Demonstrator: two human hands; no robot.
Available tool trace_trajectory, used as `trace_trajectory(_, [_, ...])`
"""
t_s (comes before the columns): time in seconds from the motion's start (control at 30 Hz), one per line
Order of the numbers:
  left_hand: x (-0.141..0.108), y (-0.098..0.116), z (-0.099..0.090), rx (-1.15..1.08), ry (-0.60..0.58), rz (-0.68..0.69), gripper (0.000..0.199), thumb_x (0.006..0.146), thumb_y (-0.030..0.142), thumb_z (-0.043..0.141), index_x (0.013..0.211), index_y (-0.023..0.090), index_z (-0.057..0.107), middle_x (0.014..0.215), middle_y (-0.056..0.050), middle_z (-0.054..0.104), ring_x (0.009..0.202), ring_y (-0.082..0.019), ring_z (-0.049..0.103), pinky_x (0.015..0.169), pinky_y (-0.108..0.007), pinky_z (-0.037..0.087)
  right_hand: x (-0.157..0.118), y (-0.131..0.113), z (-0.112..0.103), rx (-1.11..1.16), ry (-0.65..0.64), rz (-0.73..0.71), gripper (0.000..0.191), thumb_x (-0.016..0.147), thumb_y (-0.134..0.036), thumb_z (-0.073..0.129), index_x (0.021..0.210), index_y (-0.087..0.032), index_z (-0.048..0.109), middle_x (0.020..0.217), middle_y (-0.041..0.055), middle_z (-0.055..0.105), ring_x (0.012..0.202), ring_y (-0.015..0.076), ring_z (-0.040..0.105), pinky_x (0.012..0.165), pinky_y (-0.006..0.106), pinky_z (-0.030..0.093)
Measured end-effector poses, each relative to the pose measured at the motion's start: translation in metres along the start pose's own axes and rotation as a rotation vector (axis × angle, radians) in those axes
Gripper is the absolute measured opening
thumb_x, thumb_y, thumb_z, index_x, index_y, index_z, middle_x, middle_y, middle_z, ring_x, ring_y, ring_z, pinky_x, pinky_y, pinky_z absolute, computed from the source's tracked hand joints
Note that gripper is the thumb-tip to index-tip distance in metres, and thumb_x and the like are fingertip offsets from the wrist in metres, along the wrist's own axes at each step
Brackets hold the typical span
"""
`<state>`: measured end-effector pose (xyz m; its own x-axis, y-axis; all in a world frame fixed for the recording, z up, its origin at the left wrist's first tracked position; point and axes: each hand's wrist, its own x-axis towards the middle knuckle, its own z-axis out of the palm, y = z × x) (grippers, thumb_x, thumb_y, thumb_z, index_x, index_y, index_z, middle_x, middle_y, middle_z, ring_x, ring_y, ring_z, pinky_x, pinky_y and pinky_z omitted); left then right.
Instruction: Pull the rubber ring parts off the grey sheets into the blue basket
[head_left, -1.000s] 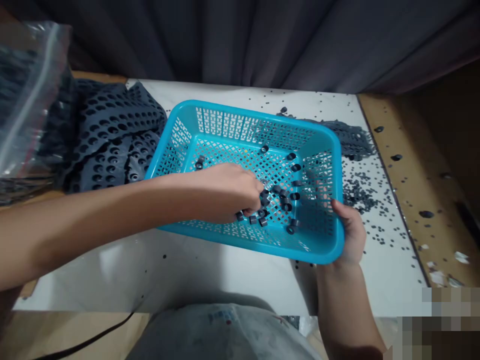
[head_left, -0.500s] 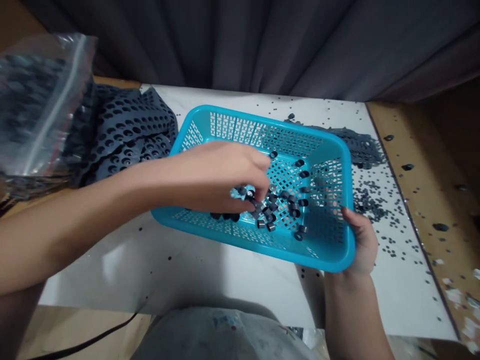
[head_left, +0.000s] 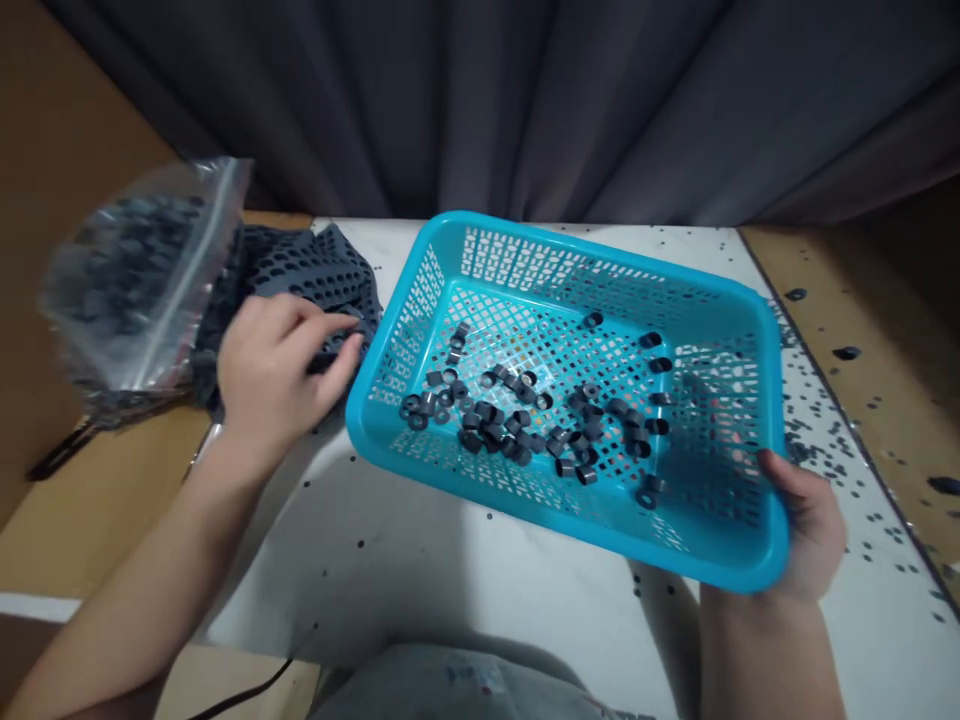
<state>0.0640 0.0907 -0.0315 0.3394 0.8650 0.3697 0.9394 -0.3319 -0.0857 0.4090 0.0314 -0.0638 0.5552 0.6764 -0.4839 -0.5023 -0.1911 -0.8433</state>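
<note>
My right hand (head_left: 814,530) grips the right end of a blue plastic basket (head_left: 562,545), with the thumb over the rim and the fingers hidden beneath. The basket is held tilted above the white board. Many small dark grey rings (head_left: 517,425) lie loose on its lattice floor, mostly along the near side. My left hand (head_left: 281,365) is left of the basket, over a dark perforated sheet (head_left: 319,265). Its thumb and forefinger are apart, with nothing visible between their tips; the other fingers are curled and partly hidden.
A zip bag (head_left: 135,280) full of dark pieces stands at the left. Small dark discs are scattered over the white board (head_left: 450,570), thickest on the right. Dark scraps (head_left: 847,353) lie on the wooden surface there. A grey curtain (head_left: 487,110) hangs behind; a black cable (head_left: 247,690) runs below.
My left hand has come out of the basket and moved left to the perforated sheet. The basket, still in my right hand, appears further right in view, and more rings show.
</note>
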Motion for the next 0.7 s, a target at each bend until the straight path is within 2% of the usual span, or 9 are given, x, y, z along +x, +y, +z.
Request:
trace_trajectory(0.07, [0.0, 0.006, 0.002, -0.026, -0.101, 0.015, 0.034, 0.089, 0.031, 0.039, 0.109, 0.015, 0.06, 0.099, -0.009, 0.057, 0.09, -0.024, 0.049, 0.08, -0.04, 0.044, -0.001, -0.002, 0.002, -0.011, 0.116, 0.016, 0.024, 0.048, -0.029, 0.058, 0.069, -0.031, 0.069, 0.067, -0.0025, 0.072, 0.062, 0.0276, 0.068, 0.074, 0.049, 0.057])
trace_trajectory(0.13, [0.0, 0.009, 0.004, -0.061, -0.131, 0.01, 0.034, 0.089, 0.031, 0.037, 0.111, 0.017, 0.059, 0.106, -0.009, 0.058, 0.094, -0.025, 0.05, 0.081, -0.04, 0.044, -0.002, -0.004, 0.004, -0.004, 0.172, 0.038, 0.028, 0.048, -0.028, 0.057, 0.073, -0.034, 0.069, 0.07, -0.0031, 0.072, 0.065, 0.0288, 0.068, 0.075, 0.052, 0.056])
trace_trajectory(0.23, [0.001, 0.011, -0.001, -0.177, -0.045, -0.019, 0.03, 0.089, 0.027, 0.039, 0.111, 0.02, 0.058, 0.112, -0.008, 0.058, 0.1, -0.023, 0.052, 0.085, -0.039, 0.044, -0.003, -0.006, 0.007, 0.001, 0.203, 0.064, 0.029, 0.048, -0.027, 0.056, 0.073, -0.036, 0.068, 0.072, -0.0039, 0.072, 0.066, 0.0287, 0.068, 0.076, 0.053, 0.055])
trace_trajectory(0.33, [0.004, 0.013, -0.018, -0.323, 0.108, -0.046, 0.024, 0.088, 0.022, 0.043, 0.107, 0.018, 0.058, 0.107, -0.007, 0.059, 0.1, -0.02, 0.053, 0.088, -0.037, 0.043, -0.005, -0.007, 0.009, -0.014, 0.223, 0.064, 0.029, 0.049, -0.027, 0.054, 0.072, -0.035, 0.068, 0.071, -0.0033, 0.072, 0.066, 0.0278, 0.068, 0.078, 0.052, 0.056])
trace_trajectory(0.4, [0.011, 0.018, -0.032, -0.379, 0.131, 0.053, 0.021, 0.086, 0.02, 0.05, 0.104, 0.018, 0.058, 0.1, -0.006, 0.061, 0.093, -0.018, 0.054, 0.084, -0.033, 0.044, -0.006, -0.007, 0.01, -0.022, 0.214, 0.058, 0.028, 0.049, -0.026, 0.054, 0.071, -0.035, 0.068, 0.07, -0.0031, 0.072, 0.066, 0.028, 0.068, 0.077, 0.053, 0.056])
trace_trajectory(0.47, [0.022, 0.025, -0.043, -0.384, -0.001, 0.289, 0.017, 0.083, 0.021, 0.054, 0.099, 0.021, 0.061, 0.094, -0.003, 0.064, 0.088, -0.016, 0.055, 0.079, -0.031, 0.043, -0.007, -0.006, 0.01, -0.025, 0.189, 0.052, 0.027, 0.049, -0.027, 0.054, 0.069, -0.035, 0.068, 0.068, -0.0036, 0.072, 0.064, 0.0281, 0.068, 0.075, 0.053, 0.056])
trace_trajectory(0.53, [0.033, 0.035, -0.048, -0.291, -0.26, 0.494, 0.013, 0.081, 0.026, 0.057, 0.092, 0.023, 0.063, 0.089, -0.002, 0.066, 0.087, -0.018, 0.055, 0.076, -0.032, 0.041, -0.007, -0.004, 0.009, -0.022, 0.183, 0.046, 0.023, 0.047, -0.028, 0.054, 0.065, -0.034, 0.068, 0.065, -0.0041, 0.071, 0.061, 0.0271, 0.067, 0.073, 0.051, 0.057])
trace_trajectory(0.6, [0.044, 0.046, -0.048, -0.128, -0.494, 0.535, 0.012, 0.076, 0.028, 0.061, 0.084, 0.021, 0.065, 0.081, -0.004, 0.066, 0.085, -0.021, 0.056, 0.073, -0.034, 0.039, -0.007, -0.002, 0.008, -0.021, 0.178, 0.04, 0.02, 0.046, -0.028, 0.056, 0.062, -0.033, 0.067, 0.063, -0.0044, 0.071, 0.058, 0.0261, 0.067, 0.072, 0.049, 0.058])
trace_trajectory(0.7, [0.051, 0.062, -0.045, 0.062, -0.683, 0.474, 0.008, 0.07, 0.019, 0.062, 0.077, 0.017, 0.065, 0.068, -0.006, 0.064, 0.075, -0.023, 0.059, 0.069, -0.034, 0.038, -0.004, 0.001, 0.004, -0.015, 0.049, 0.028, 0.016, 0.046, -0.027, 0.059, 0.06, -0.031, 0.067, 0.061, -0.004, 0.071, 0.056, 0.026, 0.067, 0.07, 0.047, 0.059])
